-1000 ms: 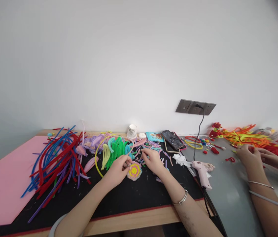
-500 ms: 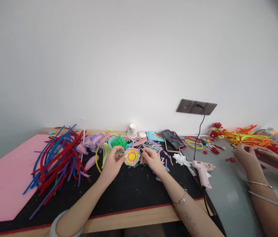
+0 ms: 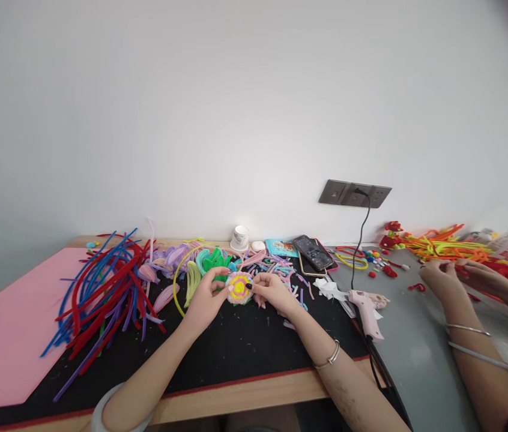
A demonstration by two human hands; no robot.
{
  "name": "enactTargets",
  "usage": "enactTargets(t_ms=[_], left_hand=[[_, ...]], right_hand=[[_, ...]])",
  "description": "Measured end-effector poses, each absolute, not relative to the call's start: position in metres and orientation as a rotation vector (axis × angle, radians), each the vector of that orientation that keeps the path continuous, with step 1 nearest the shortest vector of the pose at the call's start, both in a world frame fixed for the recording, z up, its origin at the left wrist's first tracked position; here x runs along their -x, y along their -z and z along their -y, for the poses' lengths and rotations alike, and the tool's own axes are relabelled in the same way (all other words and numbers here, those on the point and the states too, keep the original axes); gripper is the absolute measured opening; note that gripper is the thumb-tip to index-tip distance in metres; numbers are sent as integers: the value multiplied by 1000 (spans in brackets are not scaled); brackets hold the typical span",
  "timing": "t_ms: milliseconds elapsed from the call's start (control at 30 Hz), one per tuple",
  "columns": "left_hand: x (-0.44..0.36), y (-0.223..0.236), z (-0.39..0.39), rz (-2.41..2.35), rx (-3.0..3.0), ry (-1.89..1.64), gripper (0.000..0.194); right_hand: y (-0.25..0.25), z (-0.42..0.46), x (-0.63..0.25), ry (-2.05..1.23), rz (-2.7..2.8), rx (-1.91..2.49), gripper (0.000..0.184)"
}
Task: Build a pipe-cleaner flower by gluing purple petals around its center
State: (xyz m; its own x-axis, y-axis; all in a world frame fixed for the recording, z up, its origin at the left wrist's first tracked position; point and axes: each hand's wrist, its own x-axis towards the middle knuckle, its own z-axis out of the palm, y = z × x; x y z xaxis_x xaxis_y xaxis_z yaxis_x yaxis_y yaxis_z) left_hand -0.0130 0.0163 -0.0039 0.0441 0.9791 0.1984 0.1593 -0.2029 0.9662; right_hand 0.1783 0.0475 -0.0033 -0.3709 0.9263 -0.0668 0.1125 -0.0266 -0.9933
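The fuzzy round disc (image 3: 238, 289), ringed yellow and pink, faces up, held at nine o'clock, touched at three.

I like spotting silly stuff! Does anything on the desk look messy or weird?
The red and blue stems lie in a messy tangle, some poking over the pink sheet. Crumpled tissue sits by the glue gun, like litter. I see nothing broken.

Silver bangle (image 3: 328, 355), right wrist | dark thumbnail | light-grey cuff (image 3: 112, 411), left, apparently.
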Motion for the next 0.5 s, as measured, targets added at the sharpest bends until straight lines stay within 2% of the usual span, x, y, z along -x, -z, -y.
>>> enactTargets(t_ms=[133,267,333,433,500], left_hand=[[11,1,-14,-1264,-1588,-1251,33],[25,-12,-15,-1457,-1688,-1319,20],[43,-24,-17,-1599,-1714,-1321,26],[79,-41,-23,-1832,-1730,-1201,32],[101,-46,-31,-1978,-1737,-1066,28]], right_hand=[[3,-50,-182,-1490,1511,1126,27],[-1,-53,-189,-1464,1543,1138,24],[-4,-50,-190,-1467,1612,1149,19],[-7,-46,-188,-1424,1721,1184,11],[-7,-46,-187,-1318,1744,1215,13]])
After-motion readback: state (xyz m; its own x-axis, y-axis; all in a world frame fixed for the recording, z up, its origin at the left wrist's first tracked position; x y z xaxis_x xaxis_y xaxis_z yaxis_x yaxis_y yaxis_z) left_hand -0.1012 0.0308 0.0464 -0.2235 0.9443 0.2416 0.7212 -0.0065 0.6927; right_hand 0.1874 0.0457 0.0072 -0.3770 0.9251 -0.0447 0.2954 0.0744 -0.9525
